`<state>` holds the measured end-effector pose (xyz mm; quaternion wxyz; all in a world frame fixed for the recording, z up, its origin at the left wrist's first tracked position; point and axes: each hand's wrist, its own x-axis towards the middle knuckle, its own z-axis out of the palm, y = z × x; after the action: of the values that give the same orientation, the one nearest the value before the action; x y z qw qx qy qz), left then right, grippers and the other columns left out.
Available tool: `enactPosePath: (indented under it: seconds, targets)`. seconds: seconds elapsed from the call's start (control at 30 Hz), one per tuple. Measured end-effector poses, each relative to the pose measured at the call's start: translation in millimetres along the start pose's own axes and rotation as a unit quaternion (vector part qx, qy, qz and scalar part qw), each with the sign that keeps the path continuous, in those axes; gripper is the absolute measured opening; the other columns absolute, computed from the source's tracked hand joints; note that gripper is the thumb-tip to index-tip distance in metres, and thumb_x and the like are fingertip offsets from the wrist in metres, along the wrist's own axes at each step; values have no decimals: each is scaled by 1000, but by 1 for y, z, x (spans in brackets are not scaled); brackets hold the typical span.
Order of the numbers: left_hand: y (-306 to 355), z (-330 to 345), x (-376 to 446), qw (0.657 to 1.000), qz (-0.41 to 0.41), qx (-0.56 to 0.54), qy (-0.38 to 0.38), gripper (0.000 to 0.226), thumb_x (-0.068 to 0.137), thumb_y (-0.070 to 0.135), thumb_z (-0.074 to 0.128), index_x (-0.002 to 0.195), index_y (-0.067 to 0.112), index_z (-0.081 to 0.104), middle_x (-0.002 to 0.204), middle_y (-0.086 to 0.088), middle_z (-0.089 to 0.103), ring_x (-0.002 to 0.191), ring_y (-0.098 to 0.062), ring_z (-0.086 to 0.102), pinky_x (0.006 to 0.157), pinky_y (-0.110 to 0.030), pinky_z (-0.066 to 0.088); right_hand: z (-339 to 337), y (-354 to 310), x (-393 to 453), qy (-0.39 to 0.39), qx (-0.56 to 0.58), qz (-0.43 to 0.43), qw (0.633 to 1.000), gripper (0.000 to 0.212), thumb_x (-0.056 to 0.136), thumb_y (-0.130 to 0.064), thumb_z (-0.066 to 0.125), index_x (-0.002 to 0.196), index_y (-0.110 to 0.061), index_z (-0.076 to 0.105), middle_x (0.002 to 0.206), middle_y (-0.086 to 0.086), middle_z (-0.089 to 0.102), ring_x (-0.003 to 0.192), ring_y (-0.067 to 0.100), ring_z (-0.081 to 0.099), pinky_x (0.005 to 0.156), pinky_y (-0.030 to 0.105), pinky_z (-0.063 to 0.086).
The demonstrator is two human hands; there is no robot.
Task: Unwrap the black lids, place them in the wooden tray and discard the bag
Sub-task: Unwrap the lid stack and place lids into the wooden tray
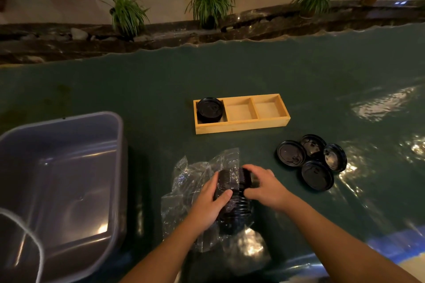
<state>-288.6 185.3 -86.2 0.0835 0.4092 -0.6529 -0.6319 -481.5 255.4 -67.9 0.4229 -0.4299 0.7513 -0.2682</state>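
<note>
A stack of black lids (236, 204) lies on its side, partly inside a crumpled clear plastic bag (184, 181), near the table's front edge. My left hand (212, 200) grips the stack through the bag from the left. My right hand (264, 185) holds the stack's bare far end. Behind them a wooden tray (241, 126) with three compartments has black lids (210, 109) in its left one; the other two hold nothing. Several loose black lids (310, 161) lie flat on the table to the right.
A grey plastic tub (62, 181) stands at the left, a white cord (34, 241) crossing its near corner. The table wears a dark green cloth (322, 76). Potted plants (210, 4) line a ledge beyond the table's far edge.
</note>
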Motion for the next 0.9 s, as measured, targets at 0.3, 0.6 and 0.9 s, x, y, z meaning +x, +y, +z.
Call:
enactPosePath:
  seconds: [0.3, 0.6, 0.9]
  targets:
    - [-3, 0, 3, 1000, -25, -4, 2, 72, 93, 49, 54, 153, 42, 14, 160, 9, 23, 141, -16, 30, 115, -45, 31, -27, -21, 7, -45, -23, 4, 999, 43, 54, -34, 70, 94, -27, 54, 95, 6, 66, 84, 17, 63, 72, 38, 53]
    - [-5, 0, -1, 1000, -4, 28, 0, 80, 79, 72, 46, 149, 50, 11, 155, 25, 10, 141, -4, 13, 114, -39, 21, -113, -46, 66, 56, 132, 34, 989, 35, 67, -16, 77, 99, -15, 61, 99, 10, 70, 98, 27, 65, 79, 35, 48]
    - [-1, -4, -2, 999, -11, 42, -5, 84, 72, 83, 44, 145, 60, 9, 155, 29, 9, 144, -6, 13, 117, -44, 22, -108, -81, 147, 218, -32, 12, 975, 48, 77, -28, 77, 115, -26, 49, 90, -7, 61, 78, 9, 59, 55, 25, 44]
